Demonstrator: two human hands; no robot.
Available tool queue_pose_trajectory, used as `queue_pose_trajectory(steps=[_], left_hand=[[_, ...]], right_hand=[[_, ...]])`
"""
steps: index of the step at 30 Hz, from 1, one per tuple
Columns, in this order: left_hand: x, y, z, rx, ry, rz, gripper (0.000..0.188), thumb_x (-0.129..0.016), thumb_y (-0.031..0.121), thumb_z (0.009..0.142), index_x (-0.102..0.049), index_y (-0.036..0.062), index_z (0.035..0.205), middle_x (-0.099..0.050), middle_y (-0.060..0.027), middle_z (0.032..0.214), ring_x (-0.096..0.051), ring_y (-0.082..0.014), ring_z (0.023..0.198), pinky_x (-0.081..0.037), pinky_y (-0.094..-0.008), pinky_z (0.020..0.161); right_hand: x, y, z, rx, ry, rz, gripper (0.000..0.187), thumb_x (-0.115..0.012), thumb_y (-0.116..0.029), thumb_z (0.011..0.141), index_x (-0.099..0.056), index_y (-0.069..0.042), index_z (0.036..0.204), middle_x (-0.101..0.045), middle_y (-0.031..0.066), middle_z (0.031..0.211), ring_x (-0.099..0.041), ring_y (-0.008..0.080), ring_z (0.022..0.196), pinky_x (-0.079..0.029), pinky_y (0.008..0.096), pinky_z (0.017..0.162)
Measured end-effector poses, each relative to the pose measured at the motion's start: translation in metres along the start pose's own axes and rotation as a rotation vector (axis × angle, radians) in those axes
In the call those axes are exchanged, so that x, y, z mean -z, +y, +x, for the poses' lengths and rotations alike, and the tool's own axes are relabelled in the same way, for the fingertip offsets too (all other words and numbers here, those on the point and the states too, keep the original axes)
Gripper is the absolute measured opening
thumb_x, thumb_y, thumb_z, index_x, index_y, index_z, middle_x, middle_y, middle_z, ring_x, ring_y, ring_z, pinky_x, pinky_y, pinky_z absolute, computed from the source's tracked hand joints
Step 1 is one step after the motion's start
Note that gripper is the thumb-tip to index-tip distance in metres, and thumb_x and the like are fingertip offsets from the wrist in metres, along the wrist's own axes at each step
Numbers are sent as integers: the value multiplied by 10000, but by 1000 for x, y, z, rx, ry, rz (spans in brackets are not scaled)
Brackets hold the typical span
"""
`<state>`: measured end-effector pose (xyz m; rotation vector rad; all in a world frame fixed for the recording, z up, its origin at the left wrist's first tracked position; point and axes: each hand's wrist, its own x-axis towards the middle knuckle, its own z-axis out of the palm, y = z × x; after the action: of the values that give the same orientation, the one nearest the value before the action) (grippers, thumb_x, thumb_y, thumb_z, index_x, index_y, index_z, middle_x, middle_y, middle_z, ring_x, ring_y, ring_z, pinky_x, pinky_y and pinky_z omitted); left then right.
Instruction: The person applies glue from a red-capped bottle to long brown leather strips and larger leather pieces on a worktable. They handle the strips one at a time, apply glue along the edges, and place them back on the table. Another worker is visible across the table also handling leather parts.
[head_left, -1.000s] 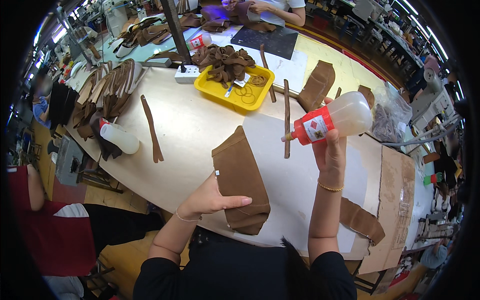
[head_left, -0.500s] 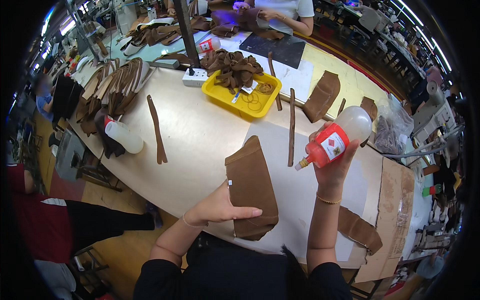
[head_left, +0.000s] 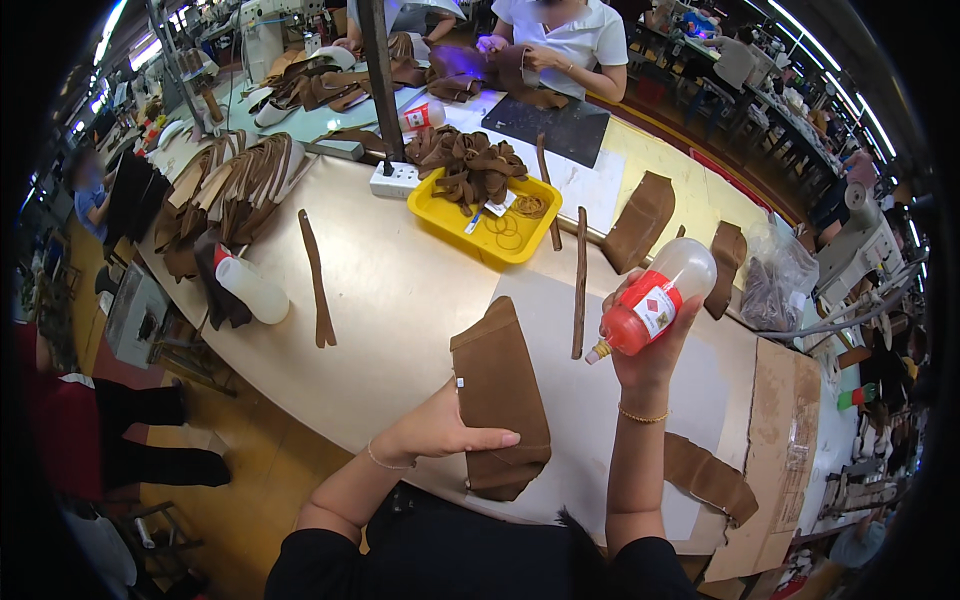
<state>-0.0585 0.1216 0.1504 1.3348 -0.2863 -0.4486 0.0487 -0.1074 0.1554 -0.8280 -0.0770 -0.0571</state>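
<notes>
My left hand [head_left: 435,425] grips a brown leather piece [head_left: 503,390] by its left edge, thumb on top and fingers hidden beneath. The piece is held over a pale sheet [head_left: 585,440] on the table. In my right hand [head_left: 650,360] is a clear squeeze bottle [head_left: 690,265] with a red label and red lower part, tilted so its yellowish nozzle points down and left. The nozzle is apart from the leather. A second leather piece [head_left: 705,475] lies right of my right forearm.
A yellow tray [head_left: 500,250] holds brown strips and rubber bands. Stacked leather pieces [head_left: 235,185] and a whitish bottle [head_left: 255,292] are at left. Cardboard [head_left: 780,450] covers the right edge. A metal post [head_left: 380,90] rises beyond the table. Across from me a co-worker [head_left: 570,40] handles brown leather.
My right hand with the bottle has shifted slightly left. The leather stays in my left hand. The whole view has tilted a little, and a person at lower left has moved away leftward.
</notes>
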Motion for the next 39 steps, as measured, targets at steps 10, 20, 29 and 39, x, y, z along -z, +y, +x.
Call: queue_pose_trajectory(steps=[10,20,29,39], left_hand=[[-1,2,2,42,8,-41,740,-788,73,737,-400,-5,1363,-511,-77,1298,-454,-174,1221,-377,-336,1032],[-4,1,2,14,15,-35,721,-790,81,747,-400,-1,1348,-518,-74,1269,-470,-163,1191,-398,-328,1009],[-3,2,4,15,-16,11,692,-787,126,770,-397,0,1326,-515,-82,1235,-476,-166,1167,-416,-323,984],[-5,0,5,5,4,10,716,-788,117,766,-380,-2,1342,-505,-84,1250,-469,-173,1178,-408,-329,996]], right_hand=[[2,0,2,8,-28,0,796,-455,-757,819,-528,2,1048,-612,104,830,-592,203,652,-511,302,520],[9,1,1,-7,-67,29,774,-462,-740,827,-521,-5,1064,-611,94,863,-610,199,680,-534,321,563],[8,4,-1,-7,-26,19,770,-457,-747,824,-513,-12,1048,-611,93,795,-611,200,651,-529,300,532],[10,2,-6,-23,6,89,736,-475,-703,850,-535,-2,1065,-627,95,912,-621,199,740,-541,321,633]])
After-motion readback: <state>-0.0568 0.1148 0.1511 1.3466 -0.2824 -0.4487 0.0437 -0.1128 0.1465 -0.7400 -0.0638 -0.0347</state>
